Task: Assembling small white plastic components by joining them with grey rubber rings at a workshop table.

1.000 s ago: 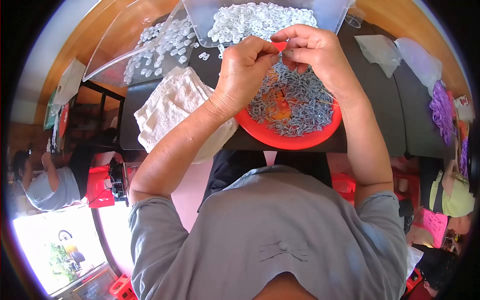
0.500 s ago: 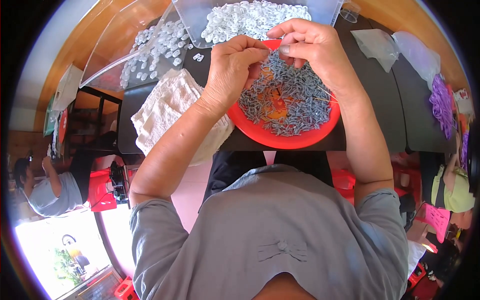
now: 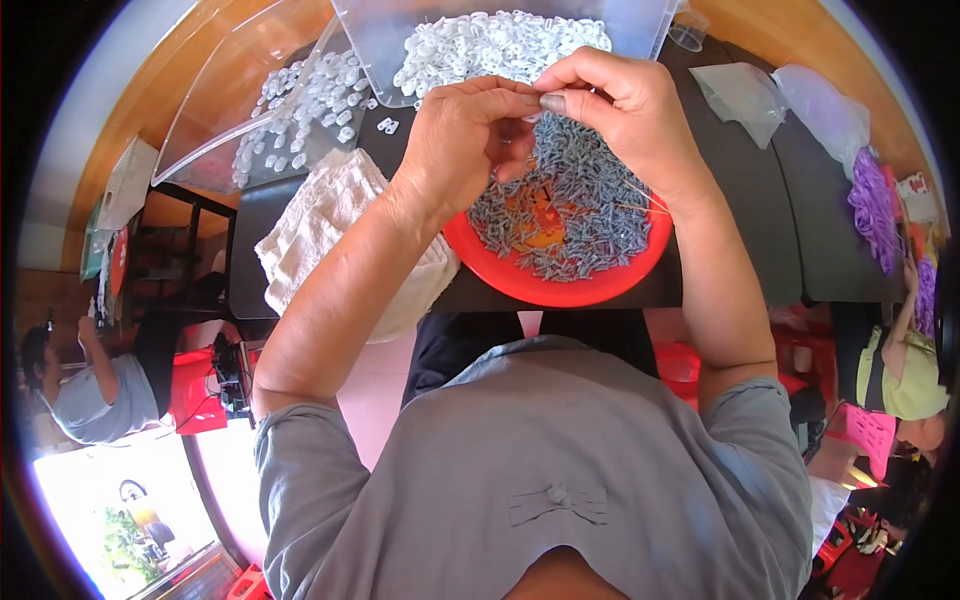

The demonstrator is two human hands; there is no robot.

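Note:
My left hand (image 3: 462, 135) and my right hand (image 3: 632, 108) meet above the far rim of a red bowl (image 3: 560, 294). The left fingers pinch a small white plastic piece (image 3: 533, 117), mostly covered by the fingertips. Right thumb and forefinger press together against the left fingertips; whatever they hold is hidden. Many small grey screw-like pieces (image 3: 590, 225) fill the bowl, with its orange patterned bottom showing between them. Just beyond the hands, a clear plastic bin (image 3: 372, 60) contains many small white plastic pieces (image 3: 470, 45).
A clear tray (image 3: 215, 135) of white pieces (image 3: 300, 110) stands left of the bin, with loose white pieces (image 3: 387, 126) near it. A cream towel (image 3: 320, 225) lies left of the bowl. Plastic bags (image 3: 740, 98) and purple strands (image 3: 873, 215) lie right. Other people sit at both sides.
My right hand has come in against the left, so their fingertips now touch. The view has shifted slightly, and the bowl sits a little further left in it.

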